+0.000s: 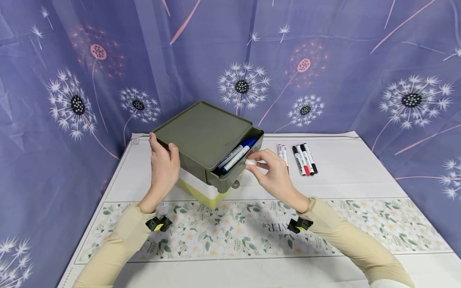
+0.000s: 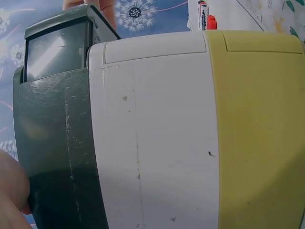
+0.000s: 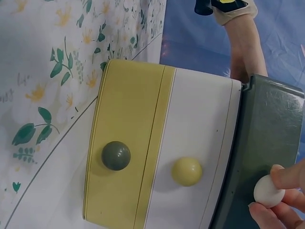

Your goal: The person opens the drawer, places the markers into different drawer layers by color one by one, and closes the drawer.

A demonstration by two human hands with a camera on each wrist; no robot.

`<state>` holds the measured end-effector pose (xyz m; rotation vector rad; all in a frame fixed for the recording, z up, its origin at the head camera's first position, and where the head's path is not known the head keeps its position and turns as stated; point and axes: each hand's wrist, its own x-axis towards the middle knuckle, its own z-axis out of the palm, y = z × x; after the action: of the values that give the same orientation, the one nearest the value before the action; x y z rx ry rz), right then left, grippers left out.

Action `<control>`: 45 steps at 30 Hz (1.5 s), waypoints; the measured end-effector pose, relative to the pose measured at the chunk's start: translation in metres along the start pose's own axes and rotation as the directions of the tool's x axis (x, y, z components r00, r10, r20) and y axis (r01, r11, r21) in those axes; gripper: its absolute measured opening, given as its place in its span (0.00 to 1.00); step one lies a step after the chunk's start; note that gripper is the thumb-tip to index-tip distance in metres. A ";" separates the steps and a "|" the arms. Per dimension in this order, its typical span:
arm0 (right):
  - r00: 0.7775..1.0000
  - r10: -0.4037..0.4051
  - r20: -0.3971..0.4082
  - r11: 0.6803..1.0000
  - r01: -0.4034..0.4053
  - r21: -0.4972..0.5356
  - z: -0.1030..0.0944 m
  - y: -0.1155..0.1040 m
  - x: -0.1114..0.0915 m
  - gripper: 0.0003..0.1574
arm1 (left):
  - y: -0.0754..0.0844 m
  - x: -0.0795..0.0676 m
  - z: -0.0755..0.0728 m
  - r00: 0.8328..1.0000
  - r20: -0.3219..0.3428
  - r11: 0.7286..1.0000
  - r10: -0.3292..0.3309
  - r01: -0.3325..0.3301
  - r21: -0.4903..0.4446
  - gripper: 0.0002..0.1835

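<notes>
A small cabinet (image 1: 201, 132) has a dark green top tier, a white middle tier and a yellow bottom one. Its green top drawer (image 1: 227, 183) is pulled partly out, and several markers (image 1: 235, 160) with blue caps lie inside. With thumb and fingers, my right hand (image 1: 275, 174) pinches that drawer's round white knob (image 3: 268, 192). My left hand (image 1: 163, 168) rests against the left side of the green tier, its fingers fairly straight. Below in the right wrist view, a yellow knob (image 3: 187, 171) on the white drawer and a dark green knob (image 3: 116, 155) on the yellow drawer show.
Right of the cabinet, several markers (image 1: 305, 160) with black and red caps lie on the white table cover (image 1: 335, 160). A few more markers (image 1: 283, 154) are partly hidden by my right hand. A purple dandelion curtain (image 1: 194, 72) hangs behind the table.
</notes>
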<state>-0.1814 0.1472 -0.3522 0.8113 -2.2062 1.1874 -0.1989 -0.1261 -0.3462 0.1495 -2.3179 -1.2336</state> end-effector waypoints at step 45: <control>0.998 -0.050 0.034 0.997 0.052 -0.056 0.013 0.014 0.015 0.10 | 0.000 0.000 0.001 1.000 -0.015 1.000 0.019 -0.019 -0.007 0.35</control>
<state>-0.2039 0.1383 -0.3563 0.8645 -2.2214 1.0898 -0.1991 -0.1252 -0.3471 0.1338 -2.2969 -1.2273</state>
